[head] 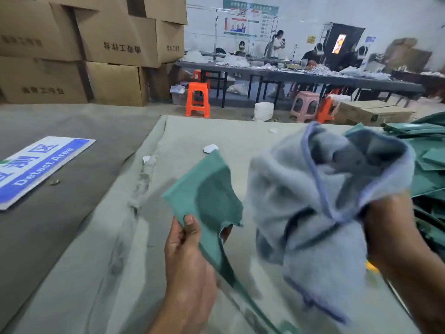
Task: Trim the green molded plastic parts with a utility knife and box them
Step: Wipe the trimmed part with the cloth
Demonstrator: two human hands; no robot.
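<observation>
Green part [209, 189] pinched in my left hand [187, 259], lifted for inspection | right hand [395, 239] fingers clamped on grey cloth [313, 201] (for wiping, I judge) | knife unseen

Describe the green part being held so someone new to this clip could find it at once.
Start at the grey cloth-covered table filling the foreground. Just left of the bunched blue-grey towel, the left hand pinches a flat green plastic part by its lower edge. Unlike the heaped green parts at the right edge, it is raised alone.
</observation>
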